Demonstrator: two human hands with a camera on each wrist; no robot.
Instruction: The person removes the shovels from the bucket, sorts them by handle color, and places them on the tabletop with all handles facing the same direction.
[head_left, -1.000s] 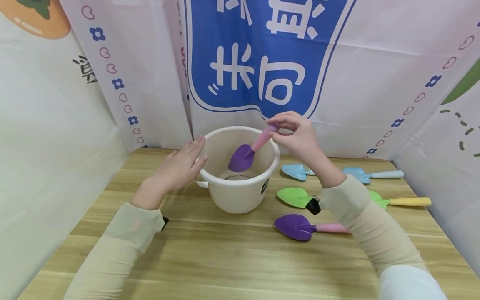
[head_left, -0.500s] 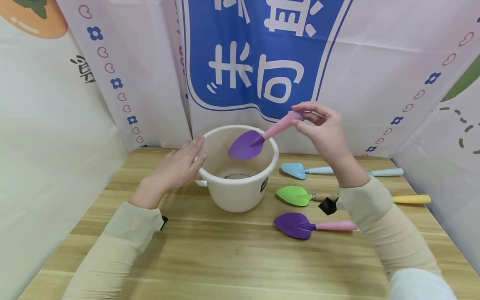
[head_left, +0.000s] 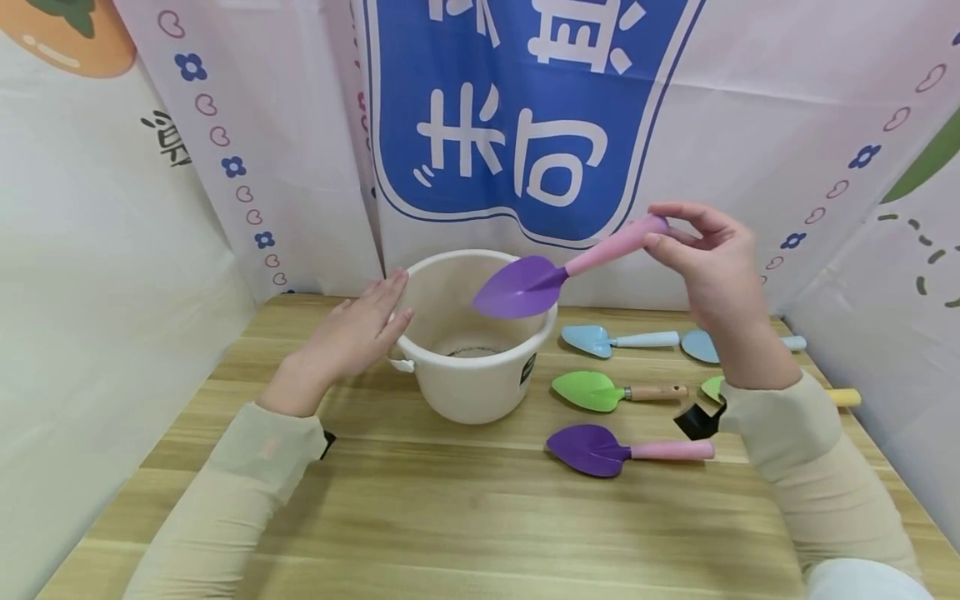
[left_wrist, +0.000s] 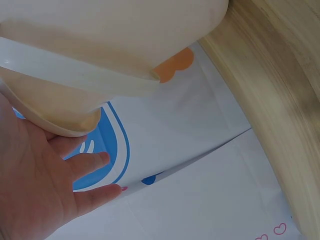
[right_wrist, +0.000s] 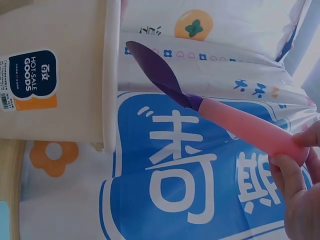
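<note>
My right hand point(head_left: 720, 267) pinches the end of the pink handle of a purple garden trowel point(head_left: 521, 287). The trowel is held tilted, its blade over the right part of the mouth of a cream bucket point(head_left: 474, 392). In the right wrist view the trowel point(right_wrist: 245, 127) hangs above the bucket's rim point(right_wrist: 111, 75), apart from it. My left hand point(head_left: 348, 337) rests with fairly straight fingers on the left rim of the bucket. The left wrist view shows this hand point(left_wrist: 45, 175) against the rim, below the white bucket handle point(left_wrist: 75, 72).
Right of the bucket lie a second purple trowel point(head_left: 588, 451) with a pink handle, a green trowel point(head_left: 588, 391) with a wooden handle and a light blue trowel point(head_left: 588, 340). Farther right, another blue one point(head_left: 700, 346) and a yellow handle point(head_left: 846, 397) are partly behind my right arm. Printed cloth point(head_left: 712, 167) hangs behind.
My right hand has drawn the purple trowel up and to the right, from inside the bucket to above its rim. The left hand stays on the rim.
</note>
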